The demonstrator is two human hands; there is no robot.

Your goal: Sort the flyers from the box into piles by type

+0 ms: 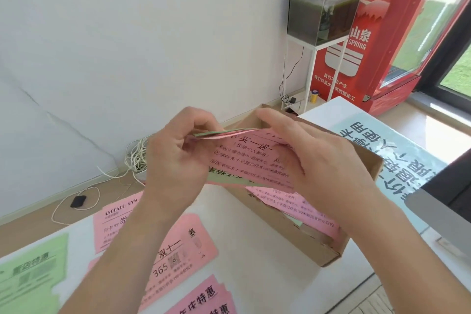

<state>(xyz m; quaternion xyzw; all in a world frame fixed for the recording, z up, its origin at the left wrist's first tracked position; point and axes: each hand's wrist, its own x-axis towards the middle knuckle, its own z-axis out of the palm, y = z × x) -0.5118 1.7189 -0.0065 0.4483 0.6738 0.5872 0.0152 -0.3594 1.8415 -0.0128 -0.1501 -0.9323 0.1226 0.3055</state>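
Over the open brown cardboard box, which has more pink sheets inside, we hold a thin sheaf of pink and green paper flyers. Our left hand pinches the sheaf's left end in a tight grip, and our right hand closes its grip on the other end. We should slide off the top sheet alone and sort by its print, not colour only. The white desk carries one pink flyer pile, another pink pile and a green flyer pile. Beyond stand a red drinks cooler and a murky glass tank.
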